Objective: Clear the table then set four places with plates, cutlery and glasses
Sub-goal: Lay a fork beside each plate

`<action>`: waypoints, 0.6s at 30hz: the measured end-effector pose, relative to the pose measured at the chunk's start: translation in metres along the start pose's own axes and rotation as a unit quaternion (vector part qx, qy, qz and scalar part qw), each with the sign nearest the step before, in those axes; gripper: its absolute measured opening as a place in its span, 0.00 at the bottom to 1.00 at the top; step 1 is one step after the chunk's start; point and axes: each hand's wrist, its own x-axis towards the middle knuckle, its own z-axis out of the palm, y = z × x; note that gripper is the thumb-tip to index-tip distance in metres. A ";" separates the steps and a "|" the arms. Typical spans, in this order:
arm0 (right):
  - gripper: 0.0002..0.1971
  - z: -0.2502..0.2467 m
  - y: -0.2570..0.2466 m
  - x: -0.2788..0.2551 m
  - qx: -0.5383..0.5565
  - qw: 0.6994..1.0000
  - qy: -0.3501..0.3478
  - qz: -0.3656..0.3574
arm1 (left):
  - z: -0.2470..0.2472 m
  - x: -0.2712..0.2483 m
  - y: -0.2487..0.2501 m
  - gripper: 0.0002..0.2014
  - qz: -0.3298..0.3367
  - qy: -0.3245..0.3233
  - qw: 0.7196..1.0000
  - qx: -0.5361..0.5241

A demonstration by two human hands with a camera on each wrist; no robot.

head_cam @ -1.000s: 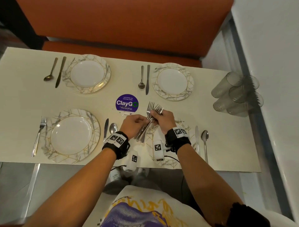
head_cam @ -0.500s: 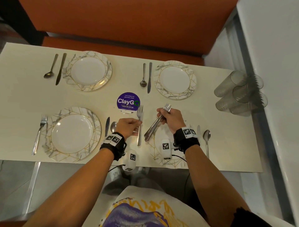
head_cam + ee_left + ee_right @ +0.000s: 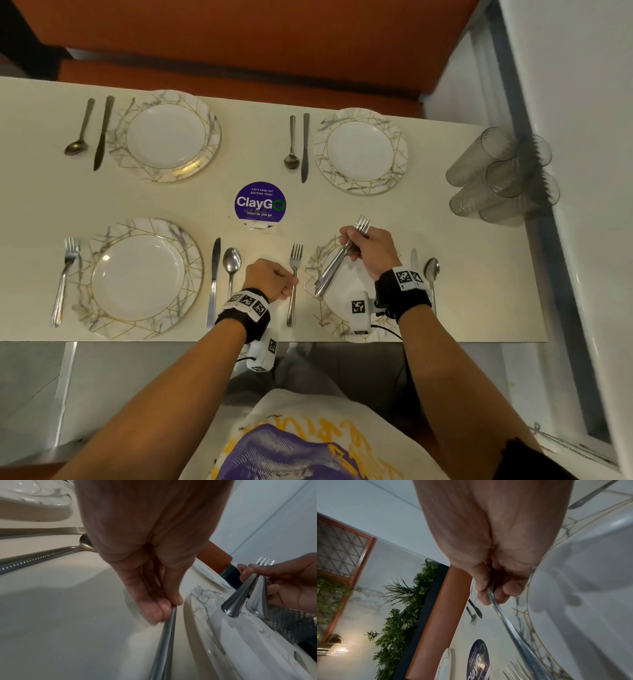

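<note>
Four marbled plates stand on the cream table (image 3: 479, 274). My left hand (image 3: 289, 289) pinches the handle of a single fork (image 3: 295, 260), which lies along the table just left of the near right plate (image 3: 317, 260). In the left wrist view the fingertips (image 3: 171, 604) close on that fork handle (image 3: 164, 642). Over the same plate my right hand (image 3: 349, 240) grips two forks (image 3: 337, 265), tines pointing away. The right wrist view shows the fingers (image 3: 494, 592) curled round their handles (image 3: 513, 635). A knife (image 3: 414, 257) and a spoon (image 3: 431, 270) lie right of this plate.
The near left plate (image 3: 140, 277) has a fork (image 3: 66, 270), a knife (image 3: 215, 274) and a spoon (image 3: 232, 263). Both far plates (image 3: 168, 135) (image 3: 359, 150) have a spoon and a knife on their left. Several glasses (image 3: 500, 174) stand clustered at the right edge. A purple ClayGo sign (image 3: 260, 204) sits mid-table.
My left hand drew one fork out of the bundle and brought it down beside the near right plate. The right hand moved right with the other forks.
</note>
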 end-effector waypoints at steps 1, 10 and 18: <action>0.10 0.000 0.000 -0.001 0.002 1.000 -0.001 0.000 | 0.000 -0.001 0.001 0.02 0.002 0.001 1.000 0.004; 0.10 0.007 0.006 -0.003 0.000 1.000 -0.009 -0.002 | 0.003 -0.003 -0.002 0.04 0.007 0.029 0.999 0.014; 0.11 0.015 0.003 -0.004 -0.013 1.000 -0.024 -0.010 | -0.006 -0.007 -0.003 0.12 0.020 0.038 0.999 0.032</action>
